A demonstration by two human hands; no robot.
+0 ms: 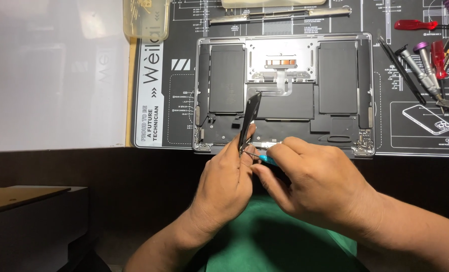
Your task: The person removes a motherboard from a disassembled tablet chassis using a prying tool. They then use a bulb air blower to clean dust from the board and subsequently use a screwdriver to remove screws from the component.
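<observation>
Left hand (223,184) fingers pinch black tweezers (248,121); right hand (312,176) fingers are clamped on a blue-handled screwdriver (265,158), tip at the near edge of the opened laptop chassis (284,90). Its cover is already off and the batteries are still seated. Beyond the fingers lies a black repair mat (184,90) on the worktop, with spare drivers (426,65) far right.

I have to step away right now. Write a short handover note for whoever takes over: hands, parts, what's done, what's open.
Left hand: grips black tweezers, tips raised over the case.
Right hand: holds a blue-handled screwdriver, tip at the near edge of the opened laptop case.
Done: bottom cover off, batteries and trackpad cable exposed.
Left: whatever sits at the near edge is hidden by the hands; check it.
Spare drivers lie on the mat's right side.
</observation>
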